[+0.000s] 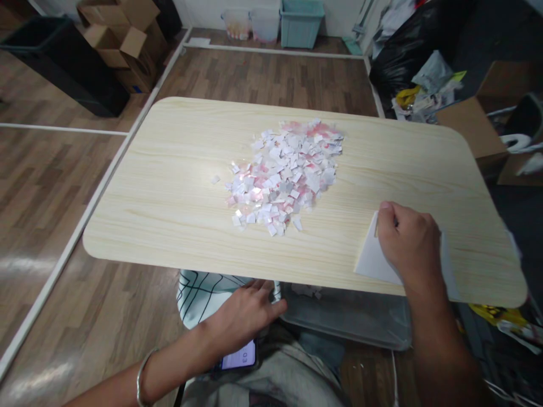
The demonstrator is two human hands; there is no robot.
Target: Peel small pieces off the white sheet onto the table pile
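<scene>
1. Paper scraps (286, 172), white, pink and grey, lie in a loose heap at the middle of the frame, on the pale wood-grain counter (169, 192).
2. The right hand (409, 243) rests at the lower right of the frame, near the counter's front edge, fingers curled and pressed together on a white sheet of paper (373, 260); the thumb and forefinger appear to pinch the sheet's upper corner.
3. The sheet lies flat on the counter, well apart from the heap, partly hidden under the hand.
4. The left hand (246, 314) sits below the counter's front edge, at the lower middle of the frame, fingers spread loosely and laid on a white cloth with black lines (199, 291).
5. A metal bangle (142, 376) circles the left wrist.
6. A phone (241, 357) with a lit screen shows just under the left hand, on the person's lap.
7. A clear plastic bin (352, 316) stands under the counter, right of the left hand, with a few scraps inside.
8. Cardboard boxes (123, 39) are stacked at the upper left of the frame, and a teal tub (301, 22) stands at the top centre.
9. A black bag (407, 51) with crumpled rubbish fills the upper right.
</scene>
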